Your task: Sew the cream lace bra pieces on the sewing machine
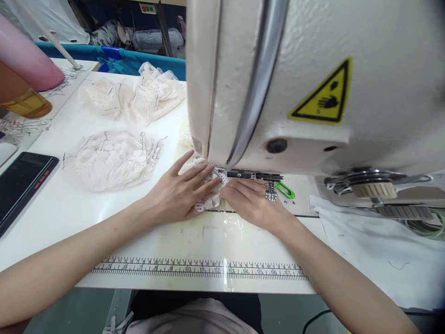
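A piece of white lace fabric (209, 202) lies under the needle area of a sewing machine (313, 41). My left hand (177, 192) rests flat on the lace, palm down with its fingers spread. On the other side, my right hand (251, 200) has its fingers bent and pressed together at the lace's right edge, close beside the presser foot. The machine head partly hides these fingertips and the needle.
Two lace bundles (111, 160) with loose dark threads lie left and behind. A black phone-like device (26, 181) sits at far left, near thread cones (31, 55). A green loop-shaped piece (289, 193) is right of my hand. A printed ruler (201, 269) runs along the front edge.
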`<state>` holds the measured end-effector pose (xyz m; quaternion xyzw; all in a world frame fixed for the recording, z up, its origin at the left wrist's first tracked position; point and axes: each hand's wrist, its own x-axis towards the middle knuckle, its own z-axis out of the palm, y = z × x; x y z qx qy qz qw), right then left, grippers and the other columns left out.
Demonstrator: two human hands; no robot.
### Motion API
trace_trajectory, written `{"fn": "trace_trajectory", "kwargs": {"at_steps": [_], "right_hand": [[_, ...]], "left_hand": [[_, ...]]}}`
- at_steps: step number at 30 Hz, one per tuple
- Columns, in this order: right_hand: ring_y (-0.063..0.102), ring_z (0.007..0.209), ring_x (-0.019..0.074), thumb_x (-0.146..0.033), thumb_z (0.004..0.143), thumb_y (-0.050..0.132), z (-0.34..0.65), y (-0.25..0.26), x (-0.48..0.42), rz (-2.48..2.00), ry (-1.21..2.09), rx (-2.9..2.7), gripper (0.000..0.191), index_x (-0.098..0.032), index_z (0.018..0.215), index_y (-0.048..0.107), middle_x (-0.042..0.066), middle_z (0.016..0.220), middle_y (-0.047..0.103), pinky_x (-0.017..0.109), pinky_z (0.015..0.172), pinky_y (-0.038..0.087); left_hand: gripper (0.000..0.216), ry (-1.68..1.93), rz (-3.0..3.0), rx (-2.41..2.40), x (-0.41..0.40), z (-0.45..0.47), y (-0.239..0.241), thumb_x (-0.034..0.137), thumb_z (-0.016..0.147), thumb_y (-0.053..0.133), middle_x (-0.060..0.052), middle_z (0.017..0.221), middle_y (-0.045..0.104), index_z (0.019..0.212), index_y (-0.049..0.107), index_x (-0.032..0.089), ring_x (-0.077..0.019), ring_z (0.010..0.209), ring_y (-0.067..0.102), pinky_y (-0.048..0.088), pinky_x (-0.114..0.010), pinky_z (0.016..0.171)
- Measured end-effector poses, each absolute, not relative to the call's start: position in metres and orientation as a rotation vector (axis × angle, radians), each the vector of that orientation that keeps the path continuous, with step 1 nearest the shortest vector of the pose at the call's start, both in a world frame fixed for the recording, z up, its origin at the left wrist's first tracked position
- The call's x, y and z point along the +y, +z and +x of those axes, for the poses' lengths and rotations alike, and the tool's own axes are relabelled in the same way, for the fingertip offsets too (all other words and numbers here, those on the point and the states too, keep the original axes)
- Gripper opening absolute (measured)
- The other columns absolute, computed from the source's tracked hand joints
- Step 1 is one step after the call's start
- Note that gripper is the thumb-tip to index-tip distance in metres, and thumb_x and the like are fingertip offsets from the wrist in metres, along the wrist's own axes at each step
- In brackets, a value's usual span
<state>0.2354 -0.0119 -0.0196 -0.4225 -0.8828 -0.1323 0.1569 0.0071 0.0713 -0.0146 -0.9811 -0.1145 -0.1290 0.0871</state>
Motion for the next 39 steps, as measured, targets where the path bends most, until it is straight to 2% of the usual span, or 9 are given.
{"fn": "trace_trajectory", "kwargs": {"at_steps": [3, 7, 9, 13, 19, 24, 31, 39], "right_hand": [[0.061, 0.080, 0.0119, -0.001, 0.092, 0.046, 0.236, -0.019, -0.012, -1.211, -0.337, -2.490, 0.023, -0.020, 0.094, 0.059, 0.000, 0.084, 0.065, 0.027, 0.073, 0.052], [0.063, 0.088, 0.0132, -0.006, 0.095, 0.046, 0.234, -0.020, -0.015, -1.209, -0.240, -2.429, 0.024, -0.023, 0.097, 0.063, 0.001, 0.090, 0.069, 0.028, 0.079, 0.053], [0.064, 0.091, 0.0139, -0.010, 0.096, 0.049, 0.231, -0.022, -0.015, -1.182, -0.191, -2.403, 0.021, -0.024, 0.099, 0.065, 0.002, 0.093, 0.071, 0.029, 0.083, 0.054], [0.065, 0.093, 0.0139, -0.016, 0.095, 0.056, 0.228, -0.028, -0.015, -1.141, -0.170, -2.360, 0.017, -0.026, 0.104, 0.066, 0.000, 0.096, 0.072, 0.030, 0.083, 0.056], [0.065, 0.095, 0.0120, -0.009, 0.093, 0.055, 0.225, -0.031, -0.016, -1.174, -0.260, -2.355, 0.020, -0.024, 0.100, 0.067, -0.001, 0.101, 0.074, 0.028, 0.086, 0.054], [0.066, 0.096, 0.0113, 0.000, 0.089, 0.054, 0.225, -0.031, -0.016, -1.193, -0.251, -2.322, 0.027, -0.022, 0.099, 0.066, -0.002, 0.102, 0.074, 0.027, 0.085, 0.052], [0.066, 0.094, 0.0130, -0.003, 0.091, 0.052, 0.226, -0.028, -0.012, -1.258, -0.179, -2.333, 0.027, -0.024, 0.096, 0.068, -0.001, 0.097, 0.073, 0.027, 0.078, 0.054], [0.067, 0.089, 0.0110, -0.002, 0.090, 0.053, 0.229, -0.033, -0.009, -1.289, -0.143, -2.266, 0.025, -0.020, 0.094, 0.069, 0.000, 0.102, 0.073, 0.024, 0.075, 0.053]], "left_hand": [[0.042, -0.458, -2.915, -0.282, 0.071, 0.008, -0.015, 0.026, 0.097, 0.043, -0.011, 0.131, 0.064, 0.136, 0.053, 0.016, -0.0286, 0.132, 0.052, 0.030, -0.059, 0.118], [0.028, -0.634, -2.878, -0.082, 0.071, 0.007, -0.014, 0.016, 0.099, 0.044, -0.007, 0.125, 0.069, 0.119, 0.064, 0.015, -0.0194, 0.120, 0.062, 0.042, -0.041, 0.115], [0.024, -0.665, -2.874, -0.077, 0.071, 0.007, -0.013, 0.017, 0.098, 0.047, -0.006, 0.121, 0.071, 0.113, 0.065, 0.015, -0.0177, 0.115, 0.066, 0.047, -0.036, 0.112], [0.020, -0.662, -2.906, -0.145, 0.073, 0.007, -0.011, 0.017, 0.098, 0.048, -0.006, 0.116, 0.073, 0.105, 0.067, 0.016, -0.0188, 0.115, 0.066, 0.050, -0.036, 0.109], [0.022, -0.662, -2.871, -0.191, 0.074, 0.009, -0.009, 0.014, 0.099, 0.046, -0.006, 0.110, 0.075, 0.094, 0.068, 0.015, -0.0187, 0.110, 0.069, 0.048, -0.037, 0.111], [0.022, -0.658, -2.885, -0.229, 0.074, 0.010, -0.009, 0.015, 0.099, 0.046, -0.007, 0.110, 0.075, 0.097, 0.068, 0.016, -0.0195, 0.110, 0.069, 0.046, -0.040, 0.112], [0.022, -0.638, -2.901, -0.295, 0.073, 0.011, -0.010, 0.010, 0.098, 0.046, -0.007, 0.108, 0.075, 0.096, 0.067, 0.017, -0.0192, 0.112, 0.068, 0.045, -0.042, 0.113], [0.020, -0.614, -2.854, -0.324, 0.072, 0.012, -0.012, 0.011, 0.098, 0.045, -0.010, 0.111, 0.074, 0.098, 0.065, 0.013, -0.0217, 0.111, 0.068, 0.044, -0.046, 0.113]]}}
